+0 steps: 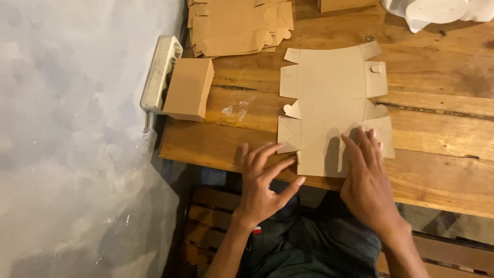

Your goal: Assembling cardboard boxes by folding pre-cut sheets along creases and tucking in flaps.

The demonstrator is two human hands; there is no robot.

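Flat cardboard blank [332,103] lies unfolded on the wooden tabletop [437,154], near edge toward the person. Left hand [262,180] and right hand [368,172], both spread and empty, press its near edge, pinning it flat.

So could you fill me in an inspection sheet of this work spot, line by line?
Surface: wooden plank table, worn, pale smear near its left end.
Job's things: flat cardboard box blank, unfolded, lying near the table's front edge.
Clutter: folded cardboard box; stack of blanks; white plastic at the far right corner.
Grips: left hand touches the blank's near left edge; right hand pressed flat on it.
Cables: power strip at the table's left edge.
Surroundings: grey mottled wall; slatted wooden bench.
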